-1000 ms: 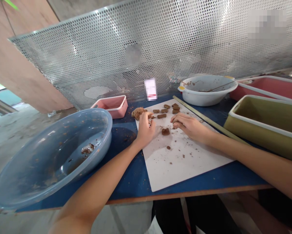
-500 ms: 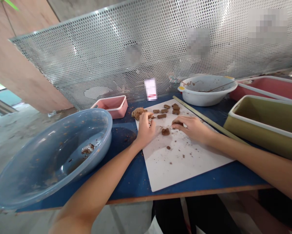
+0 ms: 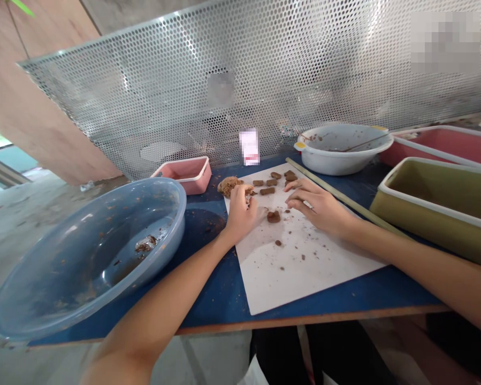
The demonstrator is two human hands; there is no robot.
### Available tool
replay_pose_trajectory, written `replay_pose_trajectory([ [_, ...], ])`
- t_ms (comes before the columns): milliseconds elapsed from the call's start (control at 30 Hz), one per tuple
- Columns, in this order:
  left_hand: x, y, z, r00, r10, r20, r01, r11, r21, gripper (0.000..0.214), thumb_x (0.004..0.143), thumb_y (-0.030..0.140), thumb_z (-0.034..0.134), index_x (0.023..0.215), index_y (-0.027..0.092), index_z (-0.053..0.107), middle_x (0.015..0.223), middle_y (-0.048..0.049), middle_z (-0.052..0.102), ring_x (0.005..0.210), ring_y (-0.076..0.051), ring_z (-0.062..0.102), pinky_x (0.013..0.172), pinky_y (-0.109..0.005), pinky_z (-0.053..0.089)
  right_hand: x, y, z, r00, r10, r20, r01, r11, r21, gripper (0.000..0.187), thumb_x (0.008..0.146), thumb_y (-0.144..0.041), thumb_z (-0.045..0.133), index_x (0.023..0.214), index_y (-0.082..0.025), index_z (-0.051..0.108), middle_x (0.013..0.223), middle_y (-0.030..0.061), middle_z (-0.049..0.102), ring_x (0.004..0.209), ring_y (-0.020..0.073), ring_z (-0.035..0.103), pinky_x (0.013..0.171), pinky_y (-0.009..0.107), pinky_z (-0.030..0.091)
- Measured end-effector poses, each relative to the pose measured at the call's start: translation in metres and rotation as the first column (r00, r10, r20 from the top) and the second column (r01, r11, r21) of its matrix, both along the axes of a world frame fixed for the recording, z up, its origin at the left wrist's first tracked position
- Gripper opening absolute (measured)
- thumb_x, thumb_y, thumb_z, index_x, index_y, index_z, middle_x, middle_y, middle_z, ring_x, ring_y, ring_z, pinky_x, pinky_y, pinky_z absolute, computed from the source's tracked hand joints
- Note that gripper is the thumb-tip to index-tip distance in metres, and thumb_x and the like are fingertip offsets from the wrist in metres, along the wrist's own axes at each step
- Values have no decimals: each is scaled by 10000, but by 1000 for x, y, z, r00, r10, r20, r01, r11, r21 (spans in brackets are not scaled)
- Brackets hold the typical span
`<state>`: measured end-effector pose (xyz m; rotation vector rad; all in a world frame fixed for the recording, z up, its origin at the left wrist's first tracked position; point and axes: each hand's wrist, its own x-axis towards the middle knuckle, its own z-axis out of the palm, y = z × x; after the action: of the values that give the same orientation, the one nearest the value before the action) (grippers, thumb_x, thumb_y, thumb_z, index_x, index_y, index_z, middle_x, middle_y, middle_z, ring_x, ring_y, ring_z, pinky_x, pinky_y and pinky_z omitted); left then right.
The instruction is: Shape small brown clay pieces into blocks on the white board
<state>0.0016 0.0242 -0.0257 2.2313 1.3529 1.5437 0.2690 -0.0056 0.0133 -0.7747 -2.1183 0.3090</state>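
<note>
My left hand (image 3: 241,214) rests on the left side of a white board (image 3: 272,283). Its fingers are bent, with a gap between them and the thumb, and I see nothing held. Just beyond its fingers sits a rough brown clay-like lump (image 3: 227,186). Over the board's right part, my right hand (image 3: 318,206) has its fingers apart and holds nothing visible. A darker brown chunk (image 3: 273,216) lies between the two hands. Behind them are several short brown pieces, one a small roll (image 3: 267,191). Brown crumbs dot the board.
A large blue basin (image 3: 176,214) stands left, a small pink tub (image 3: 200,182) behind it. A pale stick (image 3: 344,199) lies along the board's right. Beyond are a white basin (image 3: 340,163), a pink planter (image 3: 444,133) and a green planter (image 3: 436,203). Perforated metal (image 3: 144,96) backs the table.
My right hand's fingers have spread and shifted slightly up, away from the crumbs beside the dark chunk. A small brown bit now shows there. My left hand stays in place.
</note>
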Motion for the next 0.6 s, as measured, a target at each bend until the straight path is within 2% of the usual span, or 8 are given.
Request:
replay_pose_trajectory([
  [67, -1, 0, 0, 1000, -4, -6, 4, 1000, 3, 259, 981, 133, 564, 1214, 240, 601, 1234, -121, 710, 1180, -278, 661, 947, -427, 587, 0, 1, 1, 1000, 10, 24, -10, 1000, 1, 369, 1171, -375, 484, 857, -256, 638, 1257, 141, 692, 1318, 336, 703, 1141, 550, 581],
  [133, -1, 0, 1, 1000, -3, -10, 3, 1000, 6, 271, 972, 123, 561, 1213, 239, 601, 1228, -119, 711, 1190, -279, 663, 967, -435, 583, 0, 0, 1, 999, 3, 45, -3, 1000, -2, 367, 1179, -380, 454, 880, -257, 627, 1253, 147, 676, 1308, 335, 697, 1135, 555, 585],
  [300, 0, -1, 1, 1000, -2, -16, 2, 1000, 2, 270, 967, 111, 559, 1201, 241, 592, 1217, -117, 706, 1184, -279, 665, 955, -427, 582, -1, 0, -1, 995, -16, 97, 20, 999, -37, 162, 1129, -406, 578, 1087, -259, 630, 1256, 126, 668, 1006, 262, 727, 889, 453, 649],
  [467, -1, -1, 0, 1000, -4, -26, 4, 1000, 1, 280, 966, 107, 557, 1209, 239, 599, 1217, -118, 695, 1200, -284, 661, 1005, -458, 583, -1, 2, -3, 987, -24, 162, 36, 997, -67, 135, 1101, -370, 610, 1119, -254, 677, 1035, 73, 738, 849, 231, 725, 855, 404, 612],
  [600, 0, -1, 1, 1000, 2, -25, -3, 1000, -6, 290, 961, 101, 558, 1211, 240, 604, 1224, -123, 693, 1193, -286, 664, 1004, -462, 590, -2, 0, -4, 984, -20, 177, 40, 993, -109, 166, 1086, -380, 620, 1085, -256, 731, 985, 63, 790, 819, 225, 742, 794, 370, 590],
])
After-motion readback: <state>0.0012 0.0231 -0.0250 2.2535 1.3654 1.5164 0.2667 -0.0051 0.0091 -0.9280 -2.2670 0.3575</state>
